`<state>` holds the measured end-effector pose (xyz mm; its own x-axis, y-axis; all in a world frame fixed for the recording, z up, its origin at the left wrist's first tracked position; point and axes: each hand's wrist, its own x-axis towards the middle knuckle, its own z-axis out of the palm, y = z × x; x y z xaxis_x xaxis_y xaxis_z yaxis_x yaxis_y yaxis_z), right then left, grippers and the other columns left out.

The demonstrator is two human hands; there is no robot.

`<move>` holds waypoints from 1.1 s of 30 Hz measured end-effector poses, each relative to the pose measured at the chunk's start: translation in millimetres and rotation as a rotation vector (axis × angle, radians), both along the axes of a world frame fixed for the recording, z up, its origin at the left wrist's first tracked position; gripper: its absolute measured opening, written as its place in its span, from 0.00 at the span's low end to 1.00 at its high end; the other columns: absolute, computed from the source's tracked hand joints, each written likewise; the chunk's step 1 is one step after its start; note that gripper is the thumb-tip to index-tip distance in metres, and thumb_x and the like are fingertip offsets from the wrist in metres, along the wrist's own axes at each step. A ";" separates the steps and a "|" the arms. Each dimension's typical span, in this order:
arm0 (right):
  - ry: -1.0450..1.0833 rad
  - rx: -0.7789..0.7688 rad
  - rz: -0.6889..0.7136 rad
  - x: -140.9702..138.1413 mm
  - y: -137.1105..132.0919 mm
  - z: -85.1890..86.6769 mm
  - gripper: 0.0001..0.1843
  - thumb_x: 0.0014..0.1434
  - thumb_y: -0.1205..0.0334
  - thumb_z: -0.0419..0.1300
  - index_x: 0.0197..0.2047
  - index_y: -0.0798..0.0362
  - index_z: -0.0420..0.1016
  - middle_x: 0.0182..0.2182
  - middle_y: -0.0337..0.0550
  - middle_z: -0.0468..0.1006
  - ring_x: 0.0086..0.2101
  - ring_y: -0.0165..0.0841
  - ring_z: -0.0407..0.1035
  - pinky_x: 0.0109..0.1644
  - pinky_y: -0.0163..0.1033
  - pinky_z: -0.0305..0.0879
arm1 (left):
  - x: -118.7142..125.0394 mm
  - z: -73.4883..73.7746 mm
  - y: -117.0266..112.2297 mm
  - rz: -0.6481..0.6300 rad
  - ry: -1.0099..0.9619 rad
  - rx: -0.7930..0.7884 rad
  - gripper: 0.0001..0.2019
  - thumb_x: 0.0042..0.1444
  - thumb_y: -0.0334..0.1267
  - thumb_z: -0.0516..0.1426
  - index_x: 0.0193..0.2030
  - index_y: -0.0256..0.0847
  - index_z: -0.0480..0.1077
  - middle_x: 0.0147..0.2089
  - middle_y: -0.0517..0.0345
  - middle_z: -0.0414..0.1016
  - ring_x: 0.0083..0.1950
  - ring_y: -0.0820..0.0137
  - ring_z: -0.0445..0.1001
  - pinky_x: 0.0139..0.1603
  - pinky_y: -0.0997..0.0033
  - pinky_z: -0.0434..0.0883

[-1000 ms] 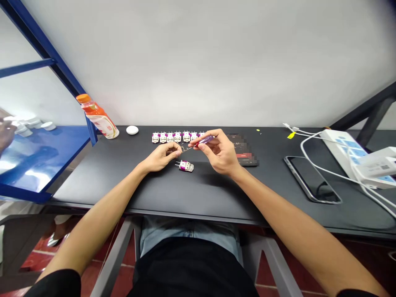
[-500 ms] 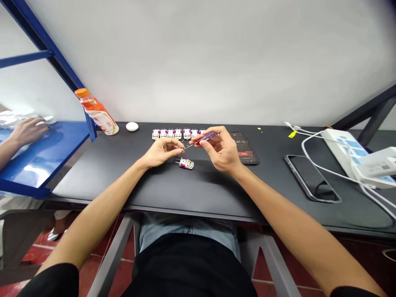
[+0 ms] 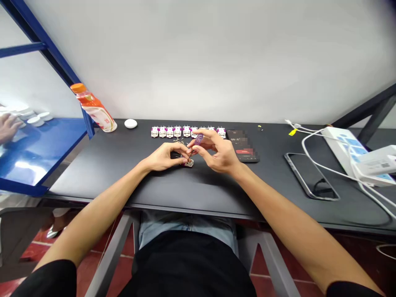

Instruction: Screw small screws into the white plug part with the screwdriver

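Note:
My left hand (image 3: 165, 156) rests on the black desk (image 3: 198, 185) and pinches a small white and magenta plug part (image 3: 188, 163), mostly hidden under my fingers. My right hand (image 3: 216, 154) holds a small screwdriver with a clear purple handle (image 3: 198, 140), its tip pointing down at that part between both hands. A row of several similar white and magenta plug parts (image 3: 185, 131) lines the back of the desk just beyond my hands. A few tiny screws (image 3: 178, 141) lie in front of the row.
An orange drink bottle (image 3: 93, 108) leans at the back left beside a white puck (image 3: 130, 123). A phone with a lit screen (image 3: 243, 147), a dark phone (image 3: 310, 176), white cables and a power strip (image 3: 346, 152) lie to the right. Another person's hand (image 3: 8, 126) is over the blue table at far left.
Both hands came down onto the plug part on the desk; the screwdriver swung from nearly level to pointing down at it. The other person's hand pulled back to the left.

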<state>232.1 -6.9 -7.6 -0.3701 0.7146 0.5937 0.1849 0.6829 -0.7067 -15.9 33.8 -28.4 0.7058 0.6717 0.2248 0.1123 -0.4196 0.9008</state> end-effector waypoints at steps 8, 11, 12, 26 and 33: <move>-0.066 0.066 -0.049 -1.3 2.3 -2.5 0.22 0.77 0.46 0.62 0.69 0.42 0.74 0.46 0.43 0.89 0.43 0.40 0.88 0.58 0.50 0.89 | 1.5 2.6 -1.4 -0.030 0.037 0.043 0.13 0.66 0.48 0.70 0.45 0.39 0.83 0.48 0.47 0.86 0.51 0.61 0.86 0.60 0.59 0.81; -0.054 0.069 -0.040 -2.3 3.2 -4.6 0.23 0.76 0.46 0.63 0.69 0.43 0.74 0.46 0.43 0.88 0.43 0.39 0.88 0.58 0.48 0.89 | 2.2 3.9 -2.0 -0.042 0.041 0.027 0.11 0.67 0.45 0.70 0.46 0.39 0.83 0.48 0.47 0.87 0.51 0.60 0.87 0.60 0.59 0.81; -0.049 0.065 -0.040 -2.7 3.5 -5.4 0.23 0.76 0.46 0.63 0.69 0.43 0.74 0.45 0.43 0.88 0.43 0.39 0.88 0.57 0.47 0.89 | 2.4 4.1 -2.2 -0.048 0.039 0.017 0.11 0.67 0.45 0.69 0.46 0.39 0.83 0.48 0.47 0.87 0.51 0.60 0.87 0.60 0.59 0.81; -0.079 0.176 -0.027 -3.6 4.7 -12.8 0.24 0.76 0.52 0.65 0.72 0.39 0.72 0.51 0.41 0.89 0.43 0.35 0.88 0.56 0.44 0.89 | -11.5 9.1 6.6 -0.020 0.227 0.277 0.17 0.64 0.47 0.71 0.54 0.40 0.83 0.53 0.49 0.87 0.53 0.60 0.83 0.57 0.63 0.77; -0.106 0.309 -0.010 -3.7 4.1 -8.8 0.23 0.80 0.64 0.57 0.74 0.45 0.71 0.56 0.44 0.88 0.43 0.32 0.89 0.54 0.38 0.88 | -12.0 4.5 6.9 -0.029 0.211 0.297 0.15 0.65 0.46 0.70 0.53 0.40 0.83 0.52 0.50 0.87 0.53 0.61 0.84 0.59 0.64 0.78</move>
